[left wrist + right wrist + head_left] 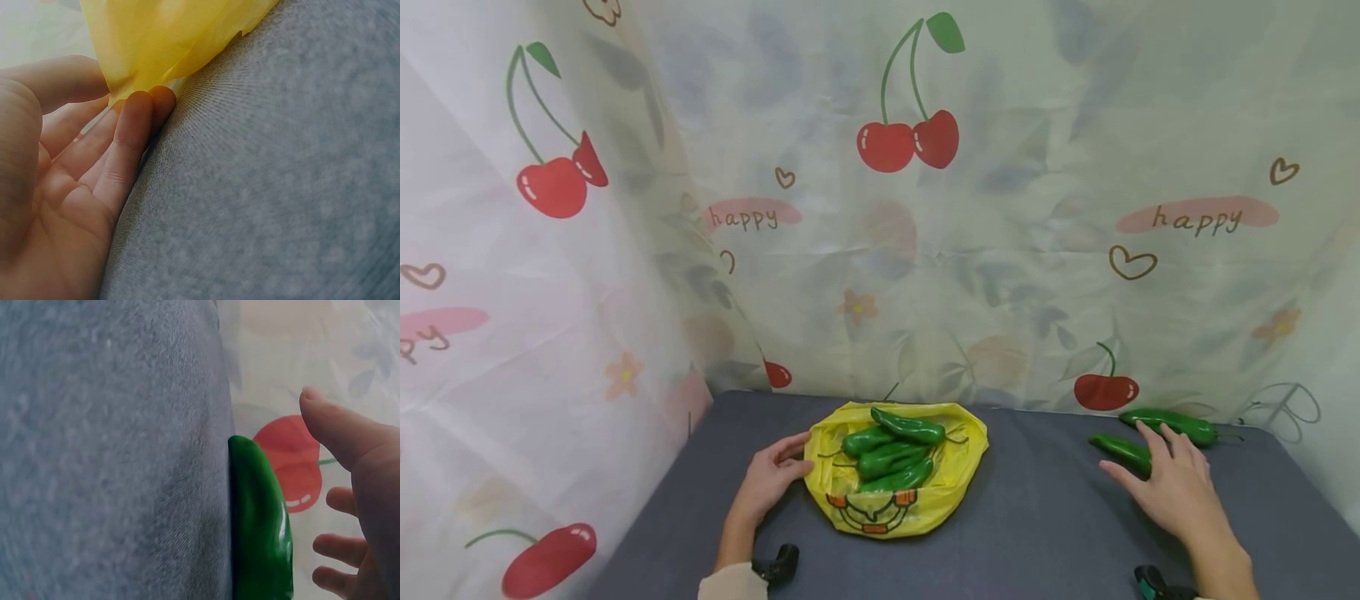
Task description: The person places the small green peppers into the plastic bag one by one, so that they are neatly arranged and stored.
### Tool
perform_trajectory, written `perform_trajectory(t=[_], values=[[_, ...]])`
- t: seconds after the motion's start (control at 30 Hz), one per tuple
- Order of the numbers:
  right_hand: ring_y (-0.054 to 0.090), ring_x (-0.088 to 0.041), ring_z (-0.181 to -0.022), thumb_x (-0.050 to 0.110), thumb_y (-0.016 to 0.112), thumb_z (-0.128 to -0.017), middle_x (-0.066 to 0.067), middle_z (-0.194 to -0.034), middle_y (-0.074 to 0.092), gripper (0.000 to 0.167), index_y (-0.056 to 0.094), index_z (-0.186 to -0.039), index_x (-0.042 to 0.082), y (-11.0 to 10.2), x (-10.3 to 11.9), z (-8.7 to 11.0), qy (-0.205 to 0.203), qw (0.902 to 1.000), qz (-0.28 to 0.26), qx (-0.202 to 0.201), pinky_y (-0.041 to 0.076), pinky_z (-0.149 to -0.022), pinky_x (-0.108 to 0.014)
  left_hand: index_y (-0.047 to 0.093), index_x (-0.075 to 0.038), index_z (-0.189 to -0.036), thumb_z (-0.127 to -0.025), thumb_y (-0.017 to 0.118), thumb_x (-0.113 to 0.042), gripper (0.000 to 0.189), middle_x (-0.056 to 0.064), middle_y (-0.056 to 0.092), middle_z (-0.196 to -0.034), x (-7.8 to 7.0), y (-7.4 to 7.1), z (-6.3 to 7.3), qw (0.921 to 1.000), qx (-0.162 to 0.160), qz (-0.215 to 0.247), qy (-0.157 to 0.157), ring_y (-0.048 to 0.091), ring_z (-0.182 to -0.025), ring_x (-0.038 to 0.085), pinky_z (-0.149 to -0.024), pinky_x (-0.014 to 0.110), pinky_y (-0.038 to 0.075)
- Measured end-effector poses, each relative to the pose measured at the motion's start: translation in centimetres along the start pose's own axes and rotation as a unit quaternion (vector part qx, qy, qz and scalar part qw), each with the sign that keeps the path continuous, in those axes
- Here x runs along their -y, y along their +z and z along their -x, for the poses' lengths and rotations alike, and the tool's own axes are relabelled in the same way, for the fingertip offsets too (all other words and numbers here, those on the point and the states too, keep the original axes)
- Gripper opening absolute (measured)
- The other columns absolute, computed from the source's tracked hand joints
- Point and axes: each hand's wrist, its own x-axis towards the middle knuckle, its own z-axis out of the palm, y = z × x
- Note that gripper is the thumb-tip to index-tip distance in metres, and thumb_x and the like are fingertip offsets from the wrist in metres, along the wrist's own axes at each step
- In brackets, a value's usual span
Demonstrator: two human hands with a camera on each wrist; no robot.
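Observation:
A yellow plastic bag point(966, 467) with a printed cartoon face stands with its mouth spread, and several green chili peppers point(895, 458) lie in it. My left hand point(767, 479) pinches the bag's left edge between thumb and fingers; in the left wrist view the yellow film point(169, 44) is drawn to a point there. On the right, my right hand point(1180, 487) hovers with fingers spread above a green chili pepper point(1123, 451). Another, longer green chili pepper point(1172, 423) lies just behind. In the right wrist view, one pepper point(259, 525) rests on the cloth, apart from the thumb.
Dark grey cloth point(1022, 517) covers the table. Behind it hangs a pale curtain point(1000, 292) printed with cherries and hearts, which continues down the left side. Black straps with small devices point(778, 565) sit at both wrists.

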Motion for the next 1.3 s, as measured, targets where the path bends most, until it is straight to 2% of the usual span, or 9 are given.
perform_trajectory(t=[0.27, 0.53, 0.7, 0.97, 1.13, 1.3], values=[[0.027, -0.064, -0.132, 0.061, 0.068, -0.090, -0.049, -0.145, 0.030, 0.102, 0.032, -0.152, -0.011, -0.2, -2.1, 0.4, -0.007, 0.9990, -0.011, -0.042, 0.019, -0.105, -0.077, 0.063, -0.020, -0.141, -0.090, 0.079, -0.023, 0.053, 0.011, 0.066, -0.140, 0.0, 0.1, 0.0, 1.0000, 0.000, 0.007, 0.000, 0.066, -0.123, 0.026, -0.091, 0.025, 0.055], [0.025, -0.068, -0.131, 0.058, 0.069, -0.091, -0.048, -0.147, 0.028, 0.097, 0.033, -0.152, -0.009, 0.3, -3.7, 0.9, 0.015, 0.9980, -0.051, -0.034, 0.024, -0.099, -0.078, 0.062, -0.019, -0.141, -0.091, 0.078, -0.023, 0.053, 0.011, 0.065, -0.141, 0.0, 0.1, 0.1, 1.0000, 0.000, 0.001, 0.003, 0.065, -0.126, 0.027, -0.093, 0.028, 0.055], [0.026, -0.068, -0.131, 0.055, 0.070, -0.092, -0.048, -0.148, 0.029, 0.098, 0.031, -0.155, -0.009, 0.2, -4.4, 1.0, 0.024, 0.9953, -0.091, -0.019, 0.028, -0.095, -0.077, 0.063, -0.020, -0.141, -0.090, 0.078, -0.024, 0.053, 0.011, 0.065, -0.141, -0.1, 0.2, 0.0, 1.0000, 0.001, -0.004, 0.004, 0.064, -0.127, 0.028, -0.099, 0.037, 0.055], [0.018, -0.067, -0.139, 0.059, 0.063, -0.095, -0.048, -0.156, 0.012, 0.107, 0.008, -0.162, -0.005, -0.5, -5.4, 0.6, 0.060, 0.9867, -0.139, 0.060, 0.027, -0.100, -0.077, 0.062, -0.018, -0.142, -0.091, 0.078, -0.023, 0.054, 0.012, 0.064, -0.143, -0.1, 0.1, 0.1, 1.0000, -0.003, -0.003, 0.004, 0.063, -0.129, 0.030, -0.103, 0.045, 0.053], [0.022, -0.066, -0.137, 0.062, 0.062, -0.095, -0.046, -0.154, 0.021, 0.110, 0.005, -0.162, -0.003, -0.3, -5.8, 0.8, 0.078, 0.9852, -0.136, 0.070, 0.030, -0.099, -0.075, 0.062, -0.020, -0.142, -0.090, 0.078, -0.023, 0.054, 0.011, 0.064, -0.142, 0.1, 0.2, -0.1, 1.0000, -0.002, -0.004, 0.002, 0.063, -0.129, 0.029, -0.103, 0.043, 0.054], [0.031, -0.066, -0.130, 0.061, 0.064, -0.094, -0.045, -0.149, 0.034, 0.105, 0.014, -0.162, -0.003, 0.2, -6.0, 0.8, 0.051, 0.9914, -0.102, 0.064, 0.035, -0.094, -0.072, 0.063, -0.022, -0.141, -0.089, 0.079, -0.023, 0.054, 0.009, 0.065, -0.142, 0.3, 0.1, -0.3, 1.0000, -0.003, -0.007, -0.001, 0.064, -0.127, 0.027, -0.100, 0.037, 0.055]])
